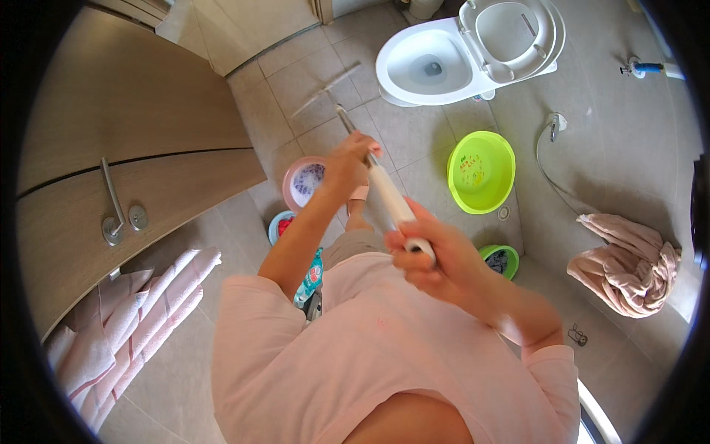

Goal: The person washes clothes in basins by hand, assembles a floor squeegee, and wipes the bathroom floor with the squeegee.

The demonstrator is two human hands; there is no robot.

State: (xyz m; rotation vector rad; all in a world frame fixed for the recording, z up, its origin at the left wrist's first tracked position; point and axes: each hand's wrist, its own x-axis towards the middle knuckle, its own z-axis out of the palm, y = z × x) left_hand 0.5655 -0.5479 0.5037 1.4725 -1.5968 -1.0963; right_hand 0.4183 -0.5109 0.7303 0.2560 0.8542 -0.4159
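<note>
My left hand [353, 161] grips the metal shaft of a long-handled floor squeegee [391, 195], midway down. Around the white grip at its upper end, my right hand [438, 255] is closed, slightly blurred. The squeegee's thin, blurred crossbar lies over the grey floor tiles [405, 133], left of the white toilet [424, 66]. Below my left hand stands a pink basin [290, 186] with sudsy water and purplish cloth in it. Partly behind my left forearm is a light blue basin [273, 230] holding something red.
A lime-green basin [481, 172] stands beside a floor drain [503, 213]; a smaller green basin [513, 261] holds dark cloth. The wooden door [138, 122] is at left, with towels [138, 333] hanging below. Pinkish cloth [627, 266] hangs on the right wall near a shower hose.
</note>
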